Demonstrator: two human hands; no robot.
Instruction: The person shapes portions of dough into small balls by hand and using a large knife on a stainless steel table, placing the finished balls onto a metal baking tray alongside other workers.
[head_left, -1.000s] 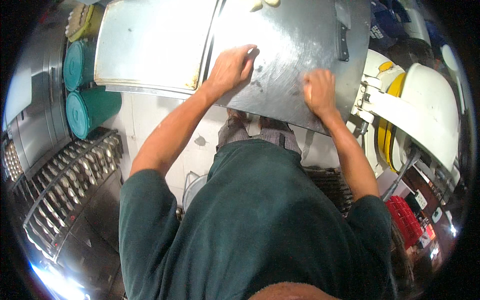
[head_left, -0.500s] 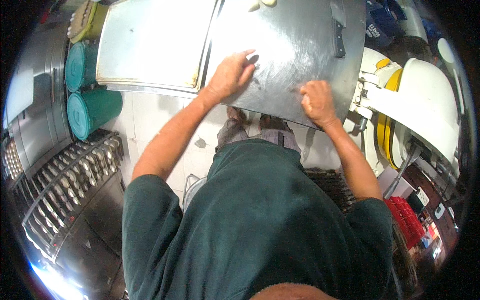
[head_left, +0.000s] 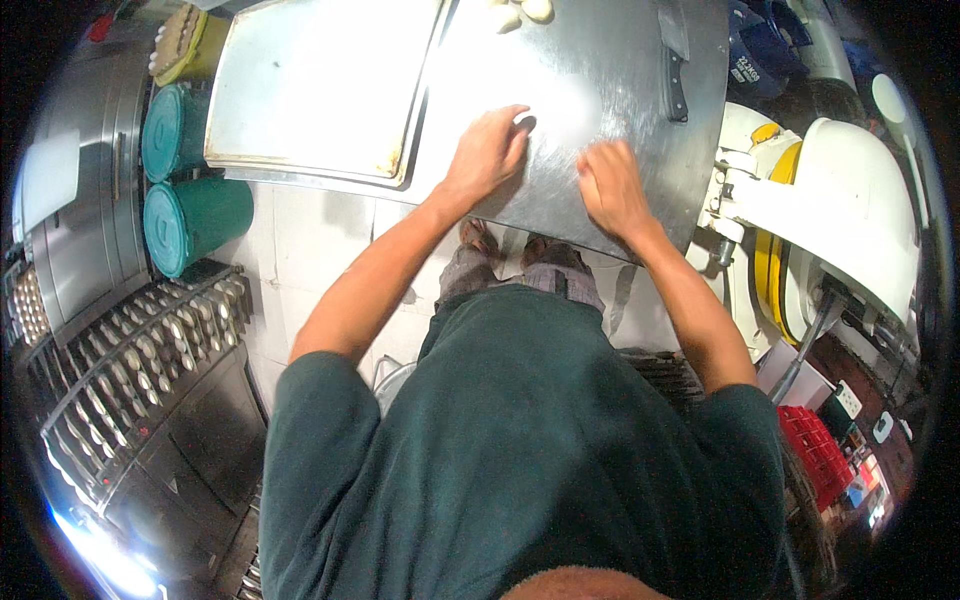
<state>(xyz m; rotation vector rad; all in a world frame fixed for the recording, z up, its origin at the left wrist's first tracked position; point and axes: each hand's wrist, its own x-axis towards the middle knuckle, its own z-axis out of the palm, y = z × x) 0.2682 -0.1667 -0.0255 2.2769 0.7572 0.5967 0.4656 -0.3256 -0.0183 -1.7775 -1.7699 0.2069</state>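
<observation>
My left hand [head_left: 487, 155] is over the steel worktop [head_left: 610, 90], its fingers bent and the thumb standing apart, with nothing visible in it. To its right, my right hand [head_left: 612, 190] is curled over near the front edge of the worktop. Whatever its closed fingers hold, if anything, is hidden under the hand. Pale dough-like pieces [head_left: 537, 10] lie at the far edge of the worktop. A knife [head_left: 677, 85] with a black handle rests along the right side, apart from both hands.
A large pale tray [head_left: 315, 90] with browned edges covers the worktop's left part. Teal lidded bins [head_left: 200, 225] stand further left, above a rack [head_left: 150, 350] of pale rounded pieces. A white machine [head_left: 850, 210] with a yellow band adjoins the right side.
My right hand has moved left and slightly up, nearer the left hand. The left hand appears further right in the picture. More of the dough-like pieces shows as the view shifts.
</observation>
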